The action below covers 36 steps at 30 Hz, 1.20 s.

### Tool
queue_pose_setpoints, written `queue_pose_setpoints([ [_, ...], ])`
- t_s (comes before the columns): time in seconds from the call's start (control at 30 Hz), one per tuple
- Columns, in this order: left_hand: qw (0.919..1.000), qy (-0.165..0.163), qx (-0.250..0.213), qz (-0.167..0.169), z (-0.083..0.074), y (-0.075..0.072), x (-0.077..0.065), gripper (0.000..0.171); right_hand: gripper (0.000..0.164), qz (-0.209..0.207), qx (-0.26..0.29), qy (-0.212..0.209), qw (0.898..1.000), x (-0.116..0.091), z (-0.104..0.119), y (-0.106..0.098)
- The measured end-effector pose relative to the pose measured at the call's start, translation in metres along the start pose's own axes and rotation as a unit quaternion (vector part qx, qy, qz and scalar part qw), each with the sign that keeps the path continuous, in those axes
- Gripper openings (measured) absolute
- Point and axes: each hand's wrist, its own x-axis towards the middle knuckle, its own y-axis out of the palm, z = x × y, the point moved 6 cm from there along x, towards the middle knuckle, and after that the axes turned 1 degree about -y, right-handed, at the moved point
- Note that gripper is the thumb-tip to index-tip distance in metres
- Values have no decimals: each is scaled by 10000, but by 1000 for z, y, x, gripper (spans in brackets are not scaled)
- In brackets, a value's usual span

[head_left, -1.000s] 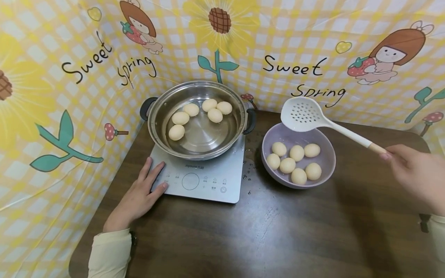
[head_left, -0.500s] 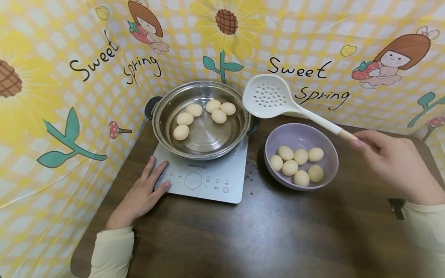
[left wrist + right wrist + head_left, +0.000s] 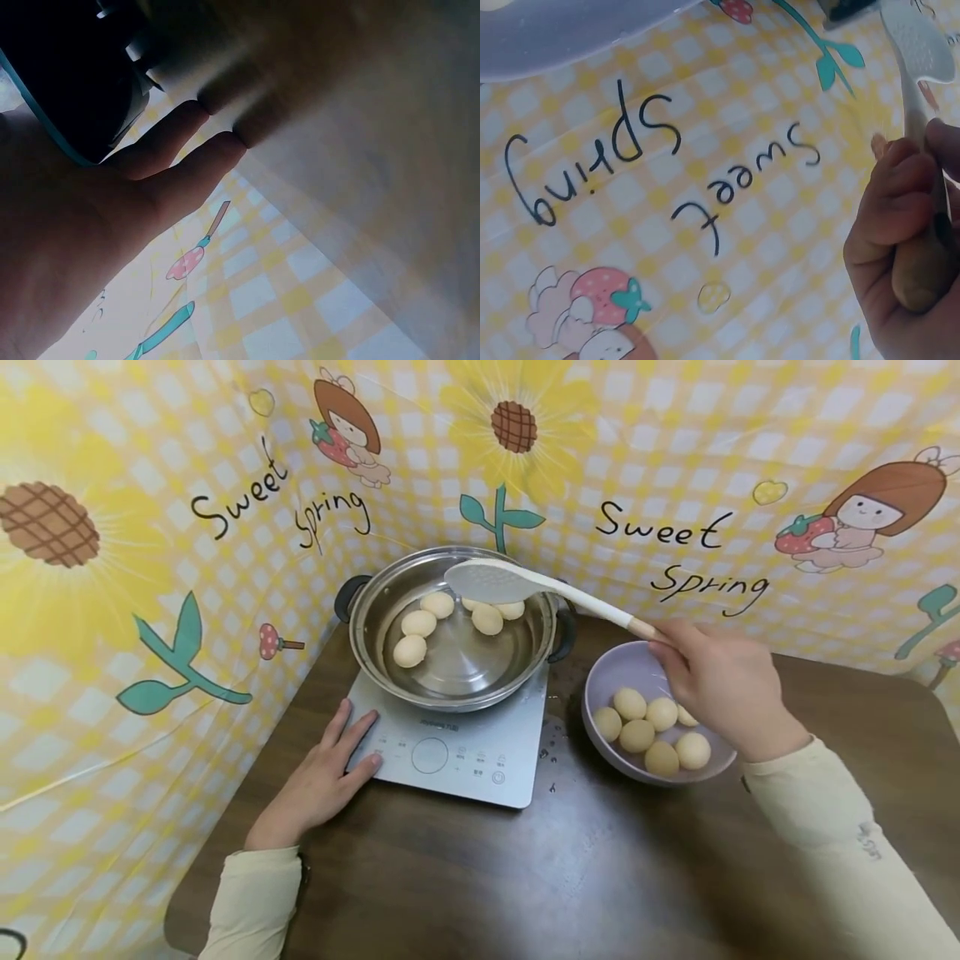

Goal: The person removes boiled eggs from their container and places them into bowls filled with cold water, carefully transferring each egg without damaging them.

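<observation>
My right hand (image 3: pixel 723 685) grips the wooden handle (image 3: pixel 922 277) of a white slotted skimmer (image 3: pixel 495 581). The skimmer's bowl is tilted over the far right part of a steel pot (image 3: pixel 468 672) and carries nothing that shows. In the pot, several pale eggs (image 3: pixel 418 624) lie in water, some partly hidden behind the skimmer. Below the pot is a white induction cooker (image 3: pixel 517 777). Spread at the cooker's left edge, my left hand (image 3: pixel 318 789) touches it with straight fingers. Under my right wrist stands a purple bowl (image 3: pixel 611 664) holding several more eggs (image 3: pixel 637 737), one partly covered by the hand.
All of this stands on a dark wooden table (image 3: pixel 480 877). A yellow checked cloth (image 3: pixel 405 460) hangs behind and to the left. Black handles (image 3: pixel 351 597) jut from the pot's sides. Water drops (image 3: pixel 552 752) lie between cooker and bowl.
My right hand has carried the skimmer leftward from above the purple bowl to above the pot, and its head has tipped over. The left hand stays on the cooker's edge; the head view has shifted slightly.
</observation>
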Motion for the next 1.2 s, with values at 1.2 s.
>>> queue_pose_setpoints([
  [1.2, 9999, -146, -30, 32, -2, 1, -1, 67, 8, 2171, 756, -435, 9722, 13, 28, 32],
])
